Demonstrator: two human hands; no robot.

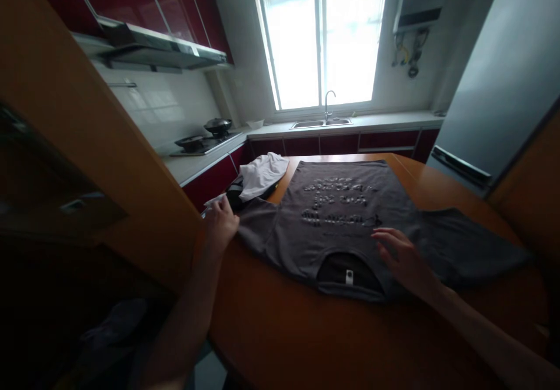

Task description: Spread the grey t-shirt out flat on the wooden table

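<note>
We see the grey T-shirt (345,215) (soft, flat) under our open right hand (405,258); our left hand (222,223) pinches its left sleeve.

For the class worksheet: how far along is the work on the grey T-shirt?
Done: the grey T-shirt lies spread flat on the wooden table. In hand: left hand at its sleeve, right hand near the collar. Left: no fold shows; a white garment waits beside it.
</note>
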